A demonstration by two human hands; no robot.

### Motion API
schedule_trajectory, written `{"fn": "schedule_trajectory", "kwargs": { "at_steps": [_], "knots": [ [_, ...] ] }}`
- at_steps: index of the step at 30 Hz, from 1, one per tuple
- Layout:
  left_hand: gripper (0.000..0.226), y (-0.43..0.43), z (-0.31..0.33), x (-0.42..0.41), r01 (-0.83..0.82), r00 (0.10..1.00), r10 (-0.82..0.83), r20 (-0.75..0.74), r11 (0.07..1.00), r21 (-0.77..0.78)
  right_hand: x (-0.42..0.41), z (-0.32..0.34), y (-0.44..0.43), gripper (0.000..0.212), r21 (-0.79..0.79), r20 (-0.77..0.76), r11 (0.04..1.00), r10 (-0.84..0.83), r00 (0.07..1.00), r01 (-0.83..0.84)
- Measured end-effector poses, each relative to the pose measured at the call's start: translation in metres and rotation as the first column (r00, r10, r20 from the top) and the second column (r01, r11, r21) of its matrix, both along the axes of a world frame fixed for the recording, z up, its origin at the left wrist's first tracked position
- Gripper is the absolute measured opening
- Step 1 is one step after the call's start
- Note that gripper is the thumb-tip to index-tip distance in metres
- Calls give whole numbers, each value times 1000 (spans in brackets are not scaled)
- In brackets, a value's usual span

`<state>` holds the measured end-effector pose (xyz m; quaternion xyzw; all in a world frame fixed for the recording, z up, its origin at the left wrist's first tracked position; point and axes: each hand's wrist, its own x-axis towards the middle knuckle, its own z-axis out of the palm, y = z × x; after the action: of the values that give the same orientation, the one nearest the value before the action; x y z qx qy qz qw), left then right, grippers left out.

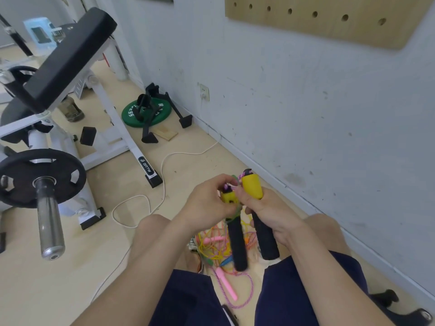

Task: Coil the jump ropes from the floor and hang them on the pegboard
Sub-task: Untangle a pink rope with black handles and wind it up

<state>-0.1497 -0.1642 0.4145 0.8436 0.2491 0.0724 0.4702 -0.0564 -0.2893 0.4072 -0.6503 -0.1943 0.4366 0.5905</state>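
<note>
While the right hand gripped one yellow-capped black foam handle and the left hand pinched the cap of its twin, both pointed lapward, the tan wooden pegboard above-right.

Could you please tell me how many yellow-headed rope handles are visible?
2: one handle at the left hand, the other handle in the right hand; the tangle may hide more.

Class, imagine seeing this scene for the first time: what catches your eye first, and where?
At centre, the left hand pinches one yellow-capped handle while the right hand grips the other handle. Beneath them a tangle of coloured ropes lies on the floor. A black weight plate looms at the left; the wooden pegboard hangs top right.
</note>
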Motion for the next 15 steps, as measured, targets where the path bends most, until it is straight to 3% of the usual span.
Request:
{"fn": "schedule_trajectory", "kwargs": {
  "at_steps": [2, 8, 10, 12, 15],
  "knots": [
    [40, -7, -1, -1, 103, 995, -100, -26, 968, 227, 1, 1, 4, 11, 36, -21, 997, -67, 998, 68],
    [42, -3, 6, -3, 58, 997, -69, 35, 968, 245, 3, -2, 1, 5, 76, -165, 975, -192, 967, 207],
    [42, 7, 13, -3, -49, 997, 38, 68, 985, 168, 3, -5, -2, 7, 84, -243, 959, -245, 939, 272],
    [39, 19, 22, -1, -136, 983, 137, 119, 991, -19, 1, -9, -4, 11, 74, -298, 945, -284, 911, 319],
    [37, 37, 34, 3, -312, 916, 345, 206, 933, -177, 4, -14, -7, 12, 34, -367, 907, -380, 849, 420]
  ]
}}
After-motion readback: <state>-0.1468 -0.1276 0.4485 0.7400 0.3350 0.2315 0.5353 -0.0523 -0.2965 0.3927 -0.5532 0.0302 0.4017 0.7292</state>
